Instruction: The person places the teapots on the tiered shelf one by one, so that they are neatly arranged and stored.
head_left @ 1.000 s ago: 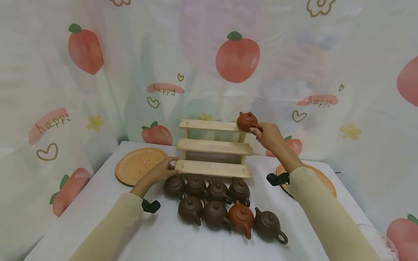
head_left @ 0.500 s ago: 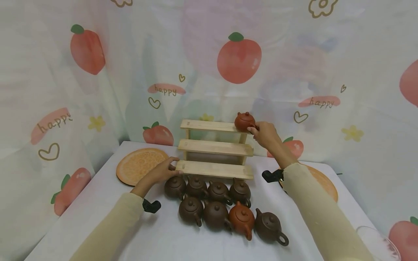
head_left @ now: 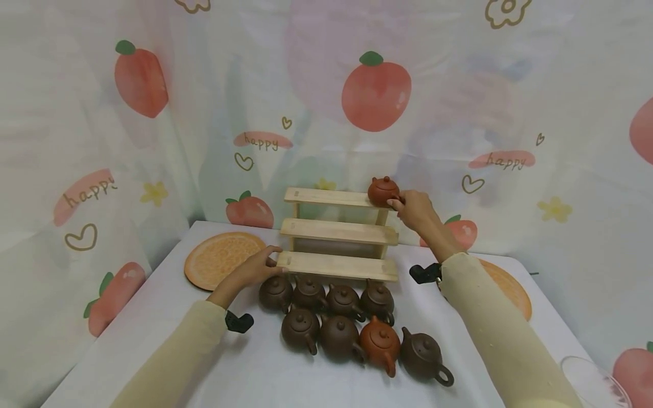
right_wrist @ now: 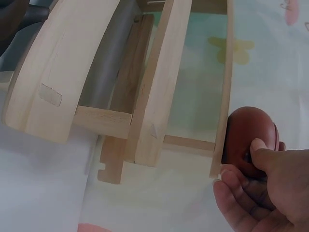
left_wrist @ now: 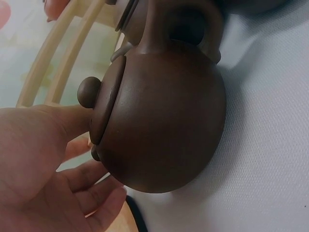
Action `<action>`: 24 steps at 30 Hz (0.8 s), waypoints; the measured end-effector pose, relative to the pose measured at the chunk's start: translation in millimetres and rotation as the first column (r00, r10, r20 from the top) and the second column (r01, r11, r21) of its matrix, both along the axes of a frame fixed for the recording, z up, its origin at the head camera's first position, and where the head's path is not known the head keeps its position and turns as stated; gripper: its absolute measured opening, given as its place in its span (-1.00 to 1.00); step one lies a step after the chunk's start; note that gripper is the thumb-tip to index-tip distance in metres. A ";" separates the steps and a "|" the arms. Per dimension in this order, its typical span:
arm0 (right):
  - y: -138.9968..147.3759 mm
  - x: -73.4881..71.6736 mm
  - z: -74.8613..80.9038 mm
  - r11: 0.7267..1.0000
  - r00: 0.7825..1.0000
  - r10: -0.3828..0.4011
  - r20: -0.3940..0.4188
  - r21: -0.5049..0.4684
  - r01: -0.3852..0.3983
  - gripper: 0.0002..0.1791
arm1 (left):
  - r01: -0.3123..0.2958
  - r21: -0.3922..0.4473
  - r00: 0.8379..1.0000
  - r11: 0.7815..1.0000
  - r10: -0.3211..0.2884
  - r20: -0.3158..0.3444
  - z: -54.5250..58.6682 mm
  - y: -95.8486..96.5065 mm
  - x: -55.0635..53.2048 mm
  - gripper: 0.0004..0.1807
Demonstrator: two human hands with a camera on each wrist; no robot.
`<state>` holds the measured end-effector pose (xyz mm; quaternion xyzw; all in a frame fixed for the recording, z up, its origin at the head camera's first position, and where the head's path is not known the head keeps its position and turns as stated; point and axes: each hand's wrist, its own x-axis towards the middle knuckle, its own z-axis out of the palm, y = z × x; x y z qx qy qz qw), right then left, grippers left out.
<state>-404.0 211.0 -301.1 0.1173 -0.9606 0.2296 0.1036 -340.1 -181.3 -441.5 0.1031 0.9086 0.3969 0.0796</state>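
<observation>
A three-tier wooden display rack [head_left: 336, 231] stands at the back of the table. At the right end of its top board sits a small reddish-brown teapot [head_left: 382, 191], lid on. My right hand [head_left: 415, 209] pinches this teapot's handle between thumb and fingers; the right wrist view shows the teapot [right_wrist: 252, 135] right at the board's edge. My left hand [head_left: 253, 267] grips the left end of the lowest board, thumb in front and fingers behind. Close beside that hand is a dark brown teapot [left_wrist: 164, 116], which hides part of the grip in the left wrist view.
Several dark brown teapots [head_left: 300, 328] stand in two rows before the rack. An orange-red teapot [head_left: 380, 343] is among the front row. Orange-slice mats [head_left: 221, 259] lie left and right, the right one partly behind my sleeve. A clear dish [head_left: 594, 381] sits at the right edge.
My right hand has brought the reddish-brown teapot slightly left and down onto the top board, then kept its grip. The left hand stays on the rack. The head view has shifted slightly.
</observation>
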 end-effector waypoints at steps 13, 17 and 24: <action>3.4 -4.6 -4.1 1.000 0.999 0.012 -0.045 0.015 -0.011 -0.62 | 0.007 -0.010 1.000 1.000 -0.007 -0.010 1.0 0.1 0.6 -0.31; 4.0 -4.2 -6.4 1.000 1.000 -0.006 -0.027 0.003 0.006 -0.63 | 0.008 -0.010 1.000 1.000 -0.008 -0.011 1.2 0.8 1.1 -0.31; 7.1 -1.7 -6.7 1.000 1.000 -0.015 0.009 0.013 0.014 -0.59 | 0.006 -0.013 1.000 1.000 -0.006 -0.011 0.4 -0.5 0.4 -0.31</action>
